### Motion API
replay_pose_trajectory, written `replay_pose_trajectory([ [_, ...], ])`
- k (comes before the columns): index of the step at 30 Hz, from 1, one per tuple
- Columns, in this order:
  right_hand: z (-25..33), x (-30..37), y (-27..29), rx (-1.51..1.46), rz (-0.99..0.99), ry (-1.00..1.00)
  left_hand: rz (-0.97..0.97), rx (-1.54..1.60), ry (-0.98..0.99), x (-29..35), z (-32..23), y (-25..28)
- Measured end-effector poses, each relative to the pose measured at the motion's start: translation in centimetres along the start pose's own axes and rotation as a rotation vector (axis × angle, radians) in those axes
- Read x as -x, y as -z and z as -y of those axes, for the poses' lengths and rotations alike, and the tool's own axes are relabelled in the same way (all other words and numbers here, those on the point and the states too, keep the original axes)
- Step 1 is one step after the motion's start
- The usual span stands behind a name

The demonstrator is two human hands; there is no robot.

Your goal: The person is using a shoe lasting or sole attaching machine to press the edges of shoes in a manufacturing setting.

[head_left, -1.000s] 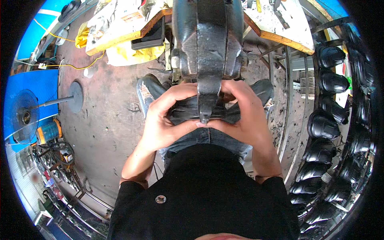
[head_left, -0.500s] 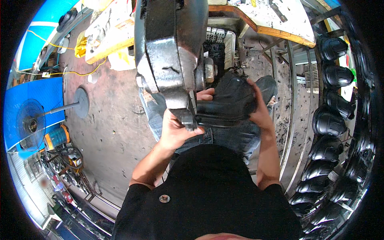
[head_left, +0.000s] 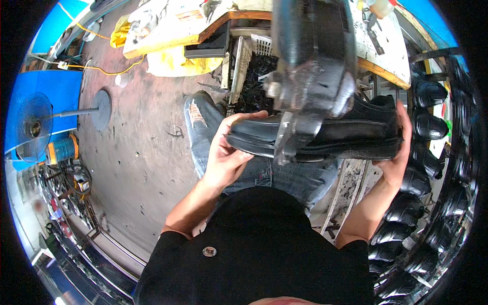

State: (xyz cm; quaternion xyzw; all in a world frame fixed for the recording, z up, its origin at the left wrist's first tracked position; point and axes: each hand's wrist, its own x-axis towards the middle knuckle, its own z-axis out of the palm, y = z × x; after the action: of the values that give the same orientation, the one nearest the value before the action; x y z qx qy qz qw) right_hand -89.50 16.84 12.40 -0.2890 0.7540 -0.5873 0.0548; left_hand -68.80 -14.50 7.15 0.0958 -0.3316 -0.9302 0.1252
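Note:
A black leather shoe (head_left: 351, 136) lies lengthwise across my lap area, its toe to the left and its heel to the right. The toe end is in my left hand (head_left: 223, 155), thumb below and fingers curled over the top. At the heel, my right hand (head_left: 400, 147) wraps round the back of the shoe. A heavy metal machine arm (head_left: 317, 76) hangs over the shoe's middle and hides part of it. Its narrow, blurred metal tip (head_left: 287, 145) overlaps the shoe's lower side; whether the two touch, I cannot tell.
A white crate (head_left: 240, 71) of black scraps stands beyond my knees, under a wood-edged table (head_left: 178, 41). Racked black shoes (head_left: 404, 208) line the right side. At the left are a standing fan (head_left: 35, 127) and a yellow cable (head_left: 107, 72) on the floor.
The shoe has moved right and now shows its full length. My right hand has gone right with it. The machine arm appears further right in view, and my left hand is now clear of its tip.

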Motion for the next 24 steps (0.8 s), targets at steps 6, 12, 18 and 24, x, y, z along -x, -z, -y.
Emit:
replay_pose_trajectory([
  [6,2.7,-1.0,-2.8,-0.011,0.052,0.109,-0.072,0.167,0.038,1.1,0.3,2.9],
  [12,4.6,-0.1,-8.3,-0.385,0.142,-0.07,-0.145,0.118,-0.059,3.8,-1.7,7.4],
  [18,3.9,2.8,-12.6,-0.481,0.082,-0.386,-0.324,-0.131,-0.196,4.9,-6.4,8.2],
  [24,3.9,1.7,-15.1,-0.223,0.194,-0.342,-0.299,-1.011,-0.726,4.1,-8.8,6.3],
])
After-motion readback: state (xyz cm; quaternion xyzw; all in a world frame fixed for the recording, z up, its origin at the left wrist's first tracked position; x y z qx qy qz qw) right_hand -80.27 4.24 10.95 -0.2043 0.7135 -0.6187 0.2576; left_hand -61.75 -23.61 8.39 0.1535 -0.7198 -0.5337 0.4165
